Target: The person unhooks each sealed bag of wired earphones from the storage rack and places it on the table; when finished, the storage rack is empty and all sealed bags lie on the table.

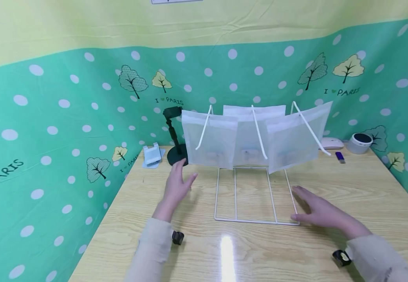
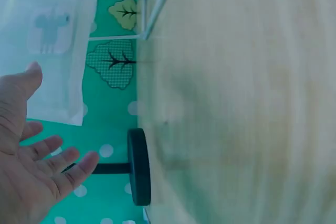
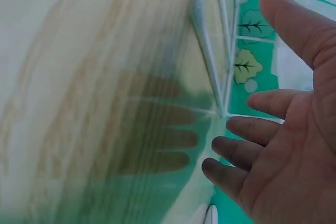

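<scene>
A white wire rack [image 1: 255,221] stands on the table, its flat base toward me and its arms slanting up. Three frosted bags [image 1: 209,137] hang on it, each with a small pale item faintly visible inside; one bag [image 2: 50,40] also shows in the left wrist view. To the left of the rack, my left hand [image 1: 176,186] is held with its fingers spread and nothing in it. My right hand [image 1: 318,209] is beside the base's right edge, palm toward the rack, its fingers parted and holding nothing.
A black stand with a round base [image 1: 178,155] is at the back left, beside a pale blue folding holder [image 1: 152,155]. At the back right are a white mouse [image 1: 332,143], a purple USB stick [image 1: 340,157] and a white round container [image 1: 360,143]. A dotted green curtain [image 1: 94,98] closes off the back.
</scene>
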`<state>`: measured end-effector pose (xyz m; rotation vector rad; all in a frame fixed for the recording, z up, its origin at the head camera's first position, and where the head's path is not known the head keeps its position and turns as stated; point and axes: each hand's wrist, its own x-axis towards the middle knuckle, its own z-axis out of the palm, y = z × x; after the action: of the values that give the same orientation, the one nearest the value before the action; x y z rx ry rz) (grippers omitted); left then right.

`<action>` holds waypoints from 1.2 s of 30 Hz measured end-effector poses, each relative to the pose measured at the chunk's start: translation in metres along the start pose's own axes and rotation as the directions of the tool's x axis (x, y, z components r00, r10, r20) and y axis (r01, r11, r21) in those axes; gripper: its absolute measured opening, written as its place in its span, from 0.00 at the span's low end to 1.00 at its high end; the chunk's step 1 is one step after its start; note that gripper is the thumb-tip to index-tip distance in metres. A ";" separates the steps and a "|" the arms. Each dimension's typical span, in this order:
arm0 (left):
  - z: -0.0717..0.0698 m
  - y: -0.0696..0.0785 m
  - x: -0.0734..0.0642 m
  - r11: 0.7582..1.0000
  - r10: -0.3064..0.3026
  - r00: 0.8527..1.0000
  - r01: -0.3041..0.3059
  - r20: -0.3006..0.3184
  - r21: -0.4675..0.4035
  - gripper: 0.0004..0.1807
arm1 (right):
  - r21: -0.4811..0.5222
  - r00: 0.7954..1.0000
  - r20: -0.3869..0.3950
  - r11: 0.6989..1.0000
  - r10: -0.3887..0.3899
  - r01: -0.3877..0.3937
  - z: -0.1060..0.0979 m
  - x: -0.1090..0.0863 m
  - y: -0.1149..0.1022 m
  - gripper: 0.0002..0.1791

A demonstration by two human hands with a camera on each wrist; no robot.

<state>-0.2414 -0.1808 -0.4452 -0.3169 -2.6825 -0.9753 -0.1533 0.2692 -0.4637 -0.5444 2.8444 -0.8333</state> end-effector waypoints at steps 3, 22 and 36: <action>-0.005 0.001 0.012 0.996 -0.048 0.999 0.047 -0.015 -0.077 0.36 | 0.011 1.000 0.026 1.000 0.002 -0.003 0.002 0.001 -0.001 0.59; -0.025 0.011 0.067 0.918 -0.105 0.994 0.102 0.014 -0.382 0.32 | -0.011 0.998 0.058 1.000 0.012 -0.012 0.010 -0.001 0.007 0.61; -0.024 0.022 0.078 0.865 -0.165 0.981 0.193 0.101 -0.463 0.30 | -0.009 0.997 0.078 1.000 0.020 -0.019 0.008 -0.002 0.005 0.60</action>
<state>-0.3042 -0.1717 -0.3891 -0.1894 -2.5224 -1.7057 -0.1512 0.2698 -0.4732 -0.5371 2.7795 -0.7792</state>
